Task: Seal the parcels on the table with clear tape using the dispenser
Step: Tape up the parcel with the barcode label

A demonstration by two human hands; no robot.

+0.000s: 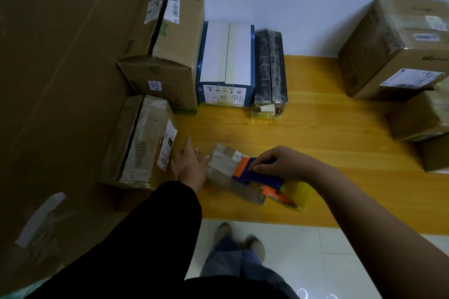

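A small brown parcel point(224, 165) lies on the wooden table point(328, 133) near its front edge. My left hand point(190, 165) lies flat with straight fingers against the parcel's left side. My right hand point(283, 162) grips the blue and orange tape dispenser point(255, 176), whose orange front end sits on the parcel's top. The roll of clear tape point(295, 195) hangs at the dispenser's rear, just above the table.
A very large carton point(56, 80) fills the left. Beside it stand a taped brown box point(141, 143), a taller carton point(167, 51), a blue and white box point(226, 63) and a black wrapped parcel point(269, 73). Stacked cartons point(398, 48) sit at the right. My feet point(238, 240) show below the table edge.
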